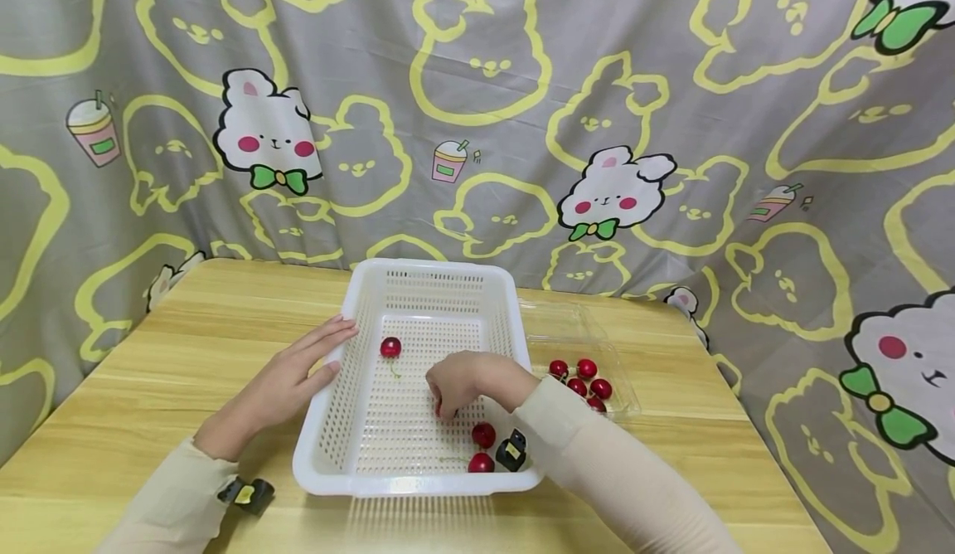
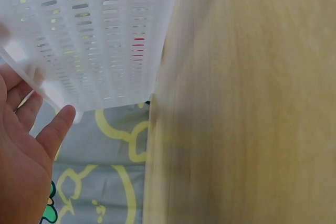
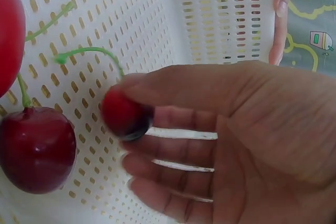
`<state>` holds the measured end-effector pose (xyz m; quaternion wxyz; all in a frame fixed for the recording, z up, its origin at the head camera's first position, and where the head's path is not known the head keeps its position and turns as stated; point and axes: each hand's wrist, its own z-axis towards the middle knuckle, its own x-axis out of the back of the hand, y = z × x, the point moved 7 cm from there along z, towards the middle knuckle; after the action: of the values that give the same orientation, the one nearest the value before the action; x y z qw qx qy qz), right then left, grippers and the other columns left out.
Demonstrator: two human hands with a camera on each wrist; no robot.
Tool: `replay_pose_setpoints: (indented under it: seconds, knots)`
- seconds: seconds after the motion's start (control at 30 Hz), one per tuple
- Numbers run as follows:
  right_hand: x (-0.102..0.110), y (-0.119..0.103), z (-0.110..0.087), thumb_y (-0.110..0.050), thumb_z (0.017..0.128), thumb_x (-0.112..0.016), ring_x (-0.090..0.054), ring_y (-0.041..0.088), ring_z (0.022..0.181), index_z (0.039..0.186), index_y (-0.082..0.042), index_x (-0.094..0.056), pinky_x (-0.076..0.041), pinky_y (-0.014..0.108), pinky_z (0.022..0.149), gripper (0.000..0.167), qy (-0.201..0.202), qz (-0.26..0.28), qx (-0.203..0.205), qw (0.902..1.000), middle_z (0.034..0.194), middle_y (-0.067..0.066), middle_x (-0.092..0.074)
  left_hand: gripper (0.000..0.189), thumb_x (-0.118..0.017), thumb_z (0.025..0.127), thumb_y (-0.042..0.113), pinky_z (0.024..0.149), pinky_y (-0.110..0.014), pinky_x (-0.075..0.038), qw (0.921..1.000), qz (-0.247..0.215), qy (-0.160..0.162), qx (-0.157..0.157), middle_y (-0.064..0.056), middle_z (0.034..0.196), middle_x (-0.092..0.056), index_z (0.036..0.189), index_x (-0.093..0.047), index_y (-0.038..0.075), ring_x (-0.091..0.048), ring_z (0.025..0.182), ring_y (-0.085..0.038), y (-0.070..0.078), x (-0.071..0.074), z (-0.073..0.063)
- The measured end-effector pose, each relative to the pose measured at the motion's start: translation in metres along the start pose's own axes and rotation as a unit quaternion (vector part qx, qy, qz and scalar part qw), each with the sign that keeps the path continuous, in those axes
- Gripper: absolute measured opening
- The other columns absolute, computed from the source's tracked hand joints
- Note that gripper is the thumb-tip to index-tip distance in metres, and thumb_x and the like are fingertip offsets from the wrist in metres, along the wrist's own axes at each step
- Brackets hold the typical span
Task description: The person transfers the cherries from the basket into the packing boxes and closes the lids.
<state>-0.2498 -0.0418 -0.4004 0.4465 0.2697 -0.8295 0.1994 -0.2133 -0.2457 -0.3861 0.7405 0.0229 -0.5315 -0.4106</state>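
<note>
R sleeve [image 1: 634, 475] nearest; my R hand [image 1: 458, 378] pinches a stemmed cherry [image 3: 118, 113] in wht plastic basket [image 1: 418, 484]; L hand [image 1: 291, 378] at its left rim, thumb apart frm fingers.

Entry to the white basket [image 1: 328, 481] is from above; its 4 walls bar sideways approach. Inside, the far floor [image 1: 440, 334] and near left floor [image 1: 395, 446] permit passage; the right hand [image 1: 455, 380] occupies the middle, 2 cherries [image 1: 483, 435] obstruct the near right corner, and 1 cherry [image 1: 391, 347] lies toward the left wall. The left hand [image 1: 287, 380] blocks part of the left rim, and a clear container [image 1: 622, 388] obstructs the right side.
</note>
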Motion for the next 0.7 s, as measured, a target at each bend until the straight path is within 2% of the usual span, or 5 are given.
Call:
replay_pose_setpoints:
  seconds: [0.1,0.4,0.53,0.7]
  knots:
    - [0.0034,-0.0005,0.0005,-0.025,0.080,-0.079,-0.051,0.010,0.069,0.079,-0.018,-0.058,-0.042,0.025,0.064,0.022,0.019,0.007,0.003,0.9998,0.073,-0.007,-0.059,0.047,-0.057,0.098,0.014,0.099,-0.066,-0.034,1.0000,0.001,0.000,-0.001,-0.005,0.152,-0.041,0.144,-0.049,0.010,-0.027,0.144,-0.022,0.0001,0.0001,0.0000]
    - [0.0025,0.0005,-0.0018,-0.020,0.078,-0.081,-0.050,0.010,0.068,0.080,-0.019,-0.058,-0.041,0.025,0.061,0.023,0.011,0.000,-0.005,0.9999,0.073,-0.007,-0.058,0.047,-0.057,0.098,0.014,0.100,-0.065,-0.034,1.0000,0.001,0.001,-0.001,-0.005,0.152,-0.041,0.144,-0.049,0.010,-0.026,0.145,-0.020,0.0000,0.0002,0.0000]
    - [0.0040,-0.0009,-0.0012,-0.022,0.081,-0.077,-0.051,0.010,0.068,0.083,-0.019,-0.059,-0.041,0.024,0.062,0.019,0.021,0.005,0.008,0.9997,0.074,-0.007,-0.058,0.047,-0.057,0.098,0.014,0.099,-0.065,-0.035,1.0000,0.004,0.001,-0.002,-0.004,0.152,-0.041,0.144,-0.049,0.010,-0.027,0.144,-0.020,0.0005,0.0002,0.0000]
    - [0.0083,-0.0055,0.0005,-0.023,0.086,-0.071,-0.052,0.010,0.071,0.096,-0.018,-0.064,-0.042,0.024,0.066,0.013,0.042,-0.001,0.042,0.9982,0.078,-0.007,-0.057,0.047,-0.057,0.098,0.014,0.099,-0.066,-0.035,1.0000,-0.001,0.002,-0.003,-0.004,0.152,-0.041,0.144,-0.049,0.010,-0.027,0.144,-0.022,0.0008,0.0004,-0.0003]
